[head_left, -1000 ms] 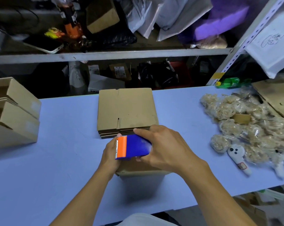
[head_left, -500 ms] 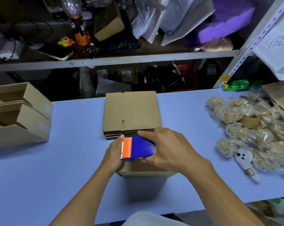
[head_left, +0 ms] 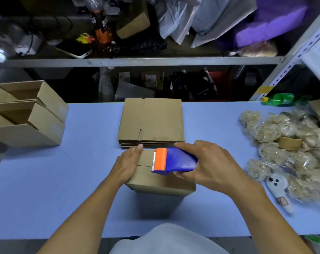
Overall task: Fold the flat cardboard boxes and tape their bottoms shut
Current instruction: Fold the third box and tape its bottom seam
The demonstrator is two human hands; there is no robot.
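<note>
A folded cardboard box (head_left: 155, 182) stands on the blue table (head_left: 63, 189) in front of me, its closed flaps facing up with the seam showing. My left hand (head_left: 127, 164) rests on the box's left side, thumb along the far edge. My right hand (head_left: 207, 162) grips a blue tape dispenser (head_left: 174, 161) with an orange toothed head, held over the flap seam. Behind the box lies a stack of flat cardboard boxes (head_left: 152, 121).
Two assembled open boxes (head_left: 27, 116) sit at the table's left. A pile of bagged plush items (head_left: 287, 143), a tape roll core (head_left: 289, 143) and a white plush toy (head_left: 278, 187) lie at the right. A green bottle (head_left: 278, 99) lies far right. Cluttered shelves stand behind.
The dispenser has moved rightward along the seam, uncovering the box's left part. My left hand now lies flatter on the box's left side.
</note>
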